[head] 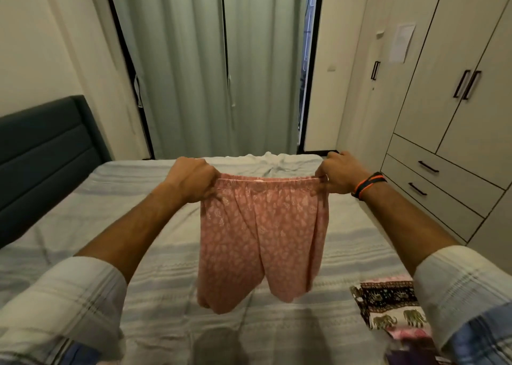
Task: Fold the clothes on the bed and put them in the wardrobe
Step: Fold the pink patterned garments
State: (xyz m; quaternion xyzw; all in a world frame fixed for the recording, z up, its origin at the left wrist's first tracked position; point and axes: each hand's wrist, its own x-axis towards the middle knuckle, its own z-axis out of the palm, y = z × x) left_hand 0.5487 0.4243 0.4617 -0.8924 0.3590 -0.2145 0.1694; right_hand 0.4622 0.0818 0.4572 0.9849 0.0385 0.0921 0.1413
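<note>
- Bedroom ahead of you: pale curtains at the far side, a dark headboard on your left, and the wardrobe with its doors closed on your right.
- You've got the pink shorts up in the air over the middle of the bed, legs hanging free above the striped sheet.
- Your left hand pinches one end of the waistband, fingers curled tight round the fabric.
- Your right hand, the one with the orange and black wristbands, pinches the other end the same way.
- Holding it stretched wide like that lets the cloth drop straight and shows you the shape, which looks like the set-up for a fold.
- At the bed's near right corner sits a patterned cloth with elephants, laid flat, partly hidden by your right sleeve.
- Likely next call: lay the shorts down flat, or bring one end across to the other.
</note>
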